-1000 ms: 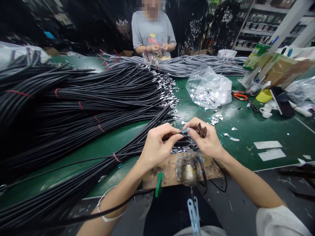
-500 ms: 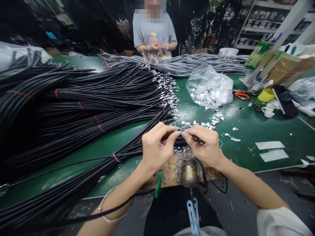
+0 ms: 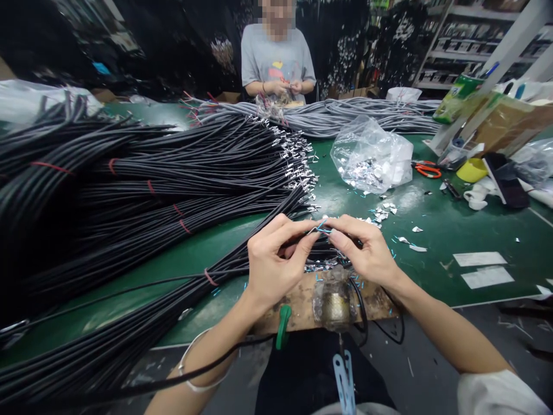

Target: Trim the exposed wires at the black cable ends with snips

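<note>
My left hand (image 3: 275, 265) pinches the end of a black cable (image 3: 211, 362), which runs back along the left forearm toward the lower left. Thin blue and white wires (image 3: 323, 229) fan out of that end between both hands' fingertips. My right hand (image 3: 367, 249) has its thumb and forefinger closed on the blue wire. Below the hands, a worn metal device (image 3: 336, 305) is mounted on a wooden board (image 3: 298, 297). Behind the fingers lies a tied bundle of black cables (image 3: 242, 256), its far ends partly hidden by the hands.
Large black cable bundles (image 3: 207, 178) with pale stripped ends cover the table's left. A clear bag (image 3: 371, 155) of scraps, orange-handled pliers (image 3: 427, 169) and yellow tape (image 3: 470, 170) lie right. Opposite, a person (image 3: 279, 60) works beside grey cables (image 3: 345, 118). A green clamp handle (image 3: 283, 327) sticks up.
The right fingers have shifted slightly right along the wires, and the blue wires now show more spread between the hands. The whole view has shifted a little.
</note>
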Demonstrator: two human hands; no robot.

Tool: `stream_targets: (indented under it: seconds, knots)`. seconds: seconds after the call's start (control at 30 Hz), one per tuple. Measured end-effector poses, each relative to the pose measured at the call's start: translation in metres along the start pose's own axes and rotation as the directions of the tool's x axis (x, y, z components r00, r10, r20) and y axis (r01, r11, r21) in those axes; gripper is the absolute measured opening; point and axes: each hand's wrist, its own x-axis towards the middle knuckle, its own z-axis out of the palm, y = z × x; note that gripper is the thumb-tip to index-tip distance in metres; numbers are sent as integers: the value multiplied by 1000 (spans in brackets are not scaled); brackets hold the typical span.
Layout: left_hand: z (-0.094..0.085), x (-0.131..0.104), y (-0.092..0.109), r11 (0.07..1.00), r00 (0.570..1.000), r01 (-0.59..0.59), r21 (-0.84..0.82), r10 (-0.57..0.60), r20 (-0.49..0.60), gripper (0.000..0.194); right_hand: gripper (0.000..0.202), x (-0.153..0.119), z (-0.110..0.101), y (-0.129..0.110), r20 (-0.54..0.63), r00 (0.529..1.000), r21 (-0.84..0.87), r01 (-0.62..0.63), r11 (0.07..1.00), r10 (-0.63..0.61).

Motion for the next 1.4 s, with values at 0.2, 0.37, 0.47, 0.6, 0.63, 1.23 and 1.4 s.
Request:
stream_targets:
  seconds: [0.2, 0.37, 0.47, 0.6, 0.63, 1.23, 1.4]
  knots:
    - [0, 0, -1, 1000, 1000, -10, 14, 9, 10, 16, 22, 1, -2, 1, 25, 999, 12, -36, 999, 35]
    - [1, 0, -2, 998, 999, -33, 55, 33, 0, 15, 22, 2, -6, -1, 39, 996, 14, -82, 996, 82]
    - [2, 1, -2, 997, 999, -40, 72, 40, 4, 14, 23, 1, -6, -1, 33, 994, 22, -106, 994, 106]
    - [4, 0, -3, 998, 1000, -5, 66, 5, -6, 15, 22, 0, -3, 1, -7, 993, 43, -121, 992, 121]
    - [4, -1, -4, 998, 999, 18, 55, -16, -30, 15, 22, 0, -2, 1, -18, 993, 44, -119, 992, 120]
    - [-7, 7, -5, 882, 897, 393, -259, -306, 319, 31, 14, 0, -1, -1, -103, 995, -154, -33, 988, 17]
    - [-3, 4, -2, 989, 958, 145, -34, -131, 257, 21, 11, 0, -1, -1, -110, 993, -121, 38, 992, -52]
